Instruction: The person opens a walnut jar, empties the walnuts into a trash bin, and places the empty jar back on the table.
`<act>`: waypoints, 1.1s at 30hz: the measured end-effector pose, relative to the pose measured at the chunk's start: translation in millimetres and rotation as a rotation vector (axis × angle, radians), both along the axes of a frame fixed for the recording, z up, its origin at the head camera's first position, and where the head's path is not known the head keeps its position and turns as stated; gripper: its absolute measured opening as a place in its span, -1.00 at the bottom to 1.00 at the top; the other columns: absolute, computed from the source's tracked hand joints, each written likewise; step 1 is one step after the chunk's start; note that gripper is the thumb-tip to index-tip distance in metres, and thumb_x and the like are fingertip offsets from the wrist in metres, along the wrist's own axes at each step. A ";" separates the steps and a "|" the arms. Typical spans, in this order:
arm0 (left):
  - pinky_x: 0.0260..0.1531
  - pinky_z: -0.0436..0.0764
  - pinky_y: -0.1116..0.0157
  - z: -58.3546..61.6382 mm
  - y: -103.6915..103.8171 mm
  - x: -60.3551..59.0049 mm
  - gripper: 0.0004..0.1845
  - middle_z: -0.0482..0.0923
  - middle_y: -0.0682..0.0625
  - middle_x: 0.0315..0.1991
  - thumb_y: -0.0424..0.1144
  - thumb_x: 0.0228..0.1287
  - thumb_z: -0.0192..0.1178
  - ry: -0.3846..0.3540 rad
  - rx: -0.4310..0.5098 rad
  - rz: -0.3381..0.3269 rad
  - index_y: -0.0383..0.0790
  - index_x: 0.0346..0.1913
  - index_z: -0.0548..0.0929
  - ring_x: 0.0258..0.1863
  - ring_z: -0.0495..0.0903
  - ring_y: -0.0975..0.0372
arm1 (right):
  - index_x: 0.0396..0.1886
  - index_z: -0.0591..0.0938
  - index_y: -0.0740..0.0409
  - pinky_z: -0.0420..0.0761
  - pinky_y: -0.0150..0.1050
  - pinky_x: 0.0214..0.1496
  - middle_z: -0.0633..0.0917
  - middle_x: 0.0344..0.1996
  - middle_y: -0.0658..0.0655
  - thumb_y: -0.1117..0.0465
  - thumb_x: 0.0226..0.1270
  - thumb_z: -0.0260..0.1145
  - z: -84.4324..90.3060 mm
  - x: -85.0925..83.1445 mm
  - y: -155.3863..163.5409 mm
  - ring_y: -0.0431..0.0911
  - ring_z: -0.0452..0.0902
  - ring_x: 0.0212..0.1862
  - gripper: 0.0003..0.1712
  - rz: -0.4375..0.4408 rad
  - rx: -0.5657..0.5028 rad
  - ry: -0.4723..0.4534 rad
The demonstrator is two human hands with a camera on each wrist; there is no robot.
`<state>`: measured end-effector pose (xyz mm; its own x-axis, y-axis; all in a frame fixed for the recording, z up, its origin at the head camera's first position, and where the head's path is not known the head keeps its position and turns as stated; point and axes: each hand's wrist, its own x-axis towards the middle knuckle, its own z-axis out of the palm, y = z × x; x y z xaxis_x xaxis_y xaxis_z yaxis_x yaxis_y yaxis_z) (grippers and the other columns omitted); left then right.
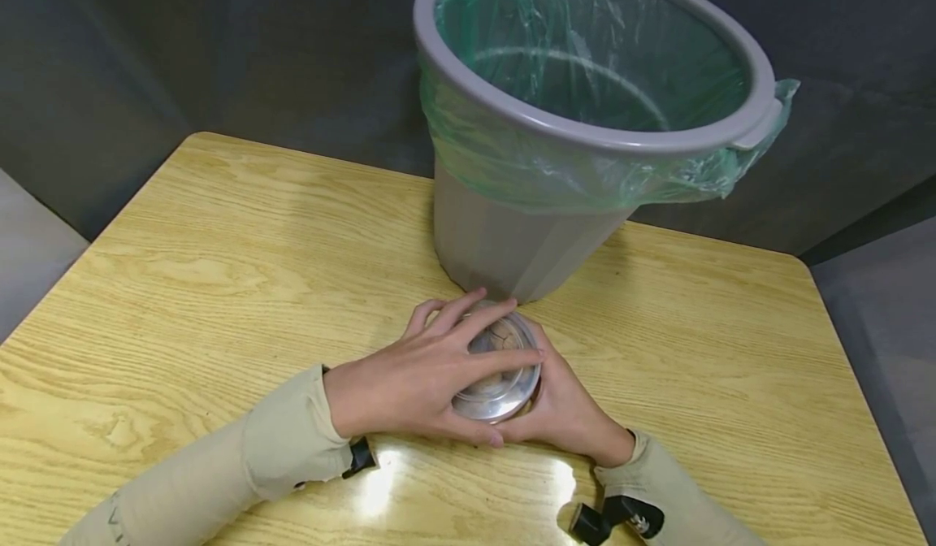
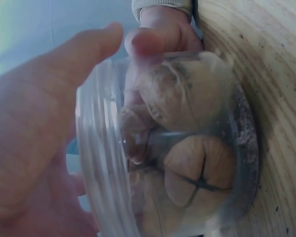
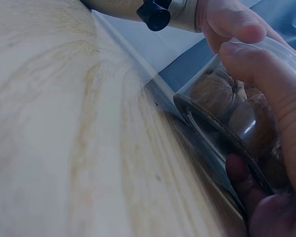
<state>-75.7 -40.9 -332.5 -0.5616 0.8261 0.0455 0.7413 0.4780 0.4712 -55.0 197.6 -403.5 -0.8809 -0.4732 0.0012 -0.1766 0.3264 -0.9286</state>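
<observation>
A broad wooden table (image 1: pixel 219 286) is spread across the view, pale grain catching the light near the front edge; at its far side a grey waste bin (image 1: pixel 512 245) is stood upright, lined with a green plastic bag (image 1: pixel 600 50) that is folded over the rim and bunched at the right side; behind it, dark grey walls are seen.

Just in front of the bin, close to its base, a small clear jar (image 1: pixel 500 371) is set on the table, and it is clasped from both sides; the left hand (image 1: pixel 424 379) is laid over the top, fingers spread wide across the shiny lid (image 1: pixel 504 400) with the thumb curled round the near edge; the right hand (image 1: pixel 563 408) is wrapped round the jar's right side, fingers curled against the wall, thumb pressed up by the lid.

From the left wrist view, walnuts (image 2: pixel 187 143) are shown packed inside the clear wall, one whole shell above, one with a cross-shaped seam below; the jar's base is seen flat on the wood; from the right wrist view, the same nuts are glimpsed through the plastic, fingers curved round it.

Beige sleeves (image 1: pixel 241 457) are worn on both arms; black straps (image 1: pixel 360 457) are fastened at the wrists.
</observation>
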 end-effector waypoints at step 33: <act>0.39 0.23 -0.25 -0.3 4.2 6.4 0.04 -0.04 -0.07 0.69 0.46 0.11 0.33 0.018 0.011 0.079 0.34 0.63 0.14 0.66 -0.03 -0.18 | 0.67 -0.02 -0.27 0.46 -0.34 0.44 0.18 0.63 0.07 0.27 -0.14 0.75 1.6 -0.2 -1.1 0.13 0.30 0.55 0.49 0.021 -0.025 0.035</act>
<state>-69.3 -36.7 -332.8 -0.6239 0.7788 0.0652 0.7099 0.5299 0.4640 -55.3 196.6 -401.9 -0.8699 -0.4912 0.0443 -0.2162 0.2991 -0.9294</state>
